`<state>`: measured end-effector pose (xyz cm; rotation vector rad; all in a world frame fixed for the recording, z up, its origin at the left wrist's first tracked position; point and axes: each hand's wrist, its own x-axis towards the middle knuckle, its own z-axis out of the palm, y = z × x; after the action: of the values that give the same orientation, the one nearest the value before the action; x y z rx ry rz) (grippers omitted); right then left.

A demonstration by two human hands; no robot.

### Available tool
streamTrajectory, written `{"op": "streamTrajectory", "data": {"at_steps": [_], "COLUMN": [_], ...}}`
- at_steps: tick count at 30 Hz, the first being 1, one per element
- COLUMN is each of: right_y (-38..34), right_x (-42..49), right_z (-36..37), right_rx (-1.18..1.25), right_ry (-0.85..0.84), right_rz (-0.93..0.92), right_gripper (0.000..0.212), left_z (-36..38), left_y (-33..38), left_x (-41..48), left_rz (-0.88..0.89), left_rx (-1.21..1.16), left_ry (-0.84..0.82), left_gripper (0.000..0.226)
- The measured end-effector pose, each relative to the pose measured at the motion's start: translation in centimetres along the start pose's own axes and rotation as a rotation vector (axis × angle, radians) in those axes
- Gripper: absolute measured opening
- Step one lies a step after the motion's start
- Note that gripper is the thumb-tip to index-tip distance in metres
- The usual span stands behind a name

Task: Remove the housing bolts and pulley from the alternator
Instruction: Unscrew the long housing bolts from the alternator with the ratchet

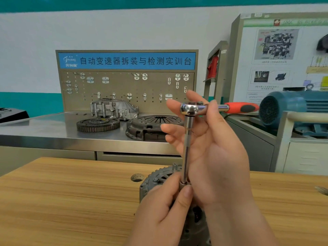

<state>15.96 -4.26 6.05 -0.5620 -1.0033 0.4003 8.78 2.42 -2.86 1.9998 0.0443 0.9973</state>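
Atop the alternator (156,178) our left hand (159,210) pinches the socket (182,185), spread-fingered right hand (213,148) steadying the ratchet (190,108); next, seat it squarely on the hidden bolt.

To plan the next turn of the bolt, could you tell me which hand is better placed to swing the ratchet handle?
Probably the right. The right hand is up at the ratchet head, beside the red handle; the left hand pinches the socket down at the alternator, steadying it.

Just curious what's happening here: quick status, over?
Left hand pinches long chrome extension bar at its base. Right hand, fingers straight, touches red-handled chrome ratchet. Grey ribbed metal alternator beneath, on wooden table. Nothing seen blocking.
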Motion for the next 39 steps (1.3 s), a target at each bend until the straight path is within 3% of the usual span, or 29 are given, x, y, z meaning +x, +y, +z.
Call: {"op": "streamTrajectory", "data": {"at_steps": [3, 7, 13, 16, 19, 22, 26, 30, 36, 39], "right_y": [0.1, 0.0, 0.1, 0.0, 0.0, 0.1, 0.1, 0.0, 0.1, 0.3], "right_x": [0.0, -0.2, 0.0, 0.1, 0.1, -0.1, 0.0, 0.0, -0.4, -0.3], "right_z": [0.0, 0.0, 0.1, -0.1, -0.2, 0.0, 0.0, 0.0, 0.5, 0.8], "right_rx": [-0.062, -0.212, 0.011, 0.029, -0.15, -0.334, -0.194, -0.087, -0.286, -0.225], "right_ry": [0.015, 0.022, 0.012, 0.023, 0.038, 0.028, 0.011, -0.002, -0.011, -0.027], "right_rz": [-0.051, -0.127, -0.047, -0.035, -0.136, -0.262, -0.126, -0.009, -0.155, -0.126], "right_gripper": [0.028, 0.022, 0.031, 0.033, 0.017, 0.019, 0.028, 0.038, 0.024, 0.026], "left_z": [0.0, -0.1, -0.2, -0.3, -0.3, -0.1, -0.1, -0.1, 0.1, 0.1], "left_y": [0.0, 0.3, 0.3, 0.1, 0.1, 0.1, 0.4, -0.5, -0.6, -0.6], "left_x": [0.2, 0.5, 0.2, 0.1, 0.4, 0.6, 0.4, 0.2, 0.5, 0.2], "left_rz": [-0.021, -0.063, -0.036, -0.013, -0.044, -0.102, -0.071, -0.03, -0.091, -0.069], "left_rx": [0.006, -0.117, -0.142, -0.118, -0.135, -0.18, -0.183, -0.121, -0.173, -0.18], "left_ry": [0.008, 0.004, -0.018, -0.026, -0.011, 0.015, -0.009, -0.012, 0.002, 0.037], "left_gripper": [0.038, 0.026, 0.016, 0.034, 0.028, 0.015, 0.016, 0.033, 0.029, 0.034]}}
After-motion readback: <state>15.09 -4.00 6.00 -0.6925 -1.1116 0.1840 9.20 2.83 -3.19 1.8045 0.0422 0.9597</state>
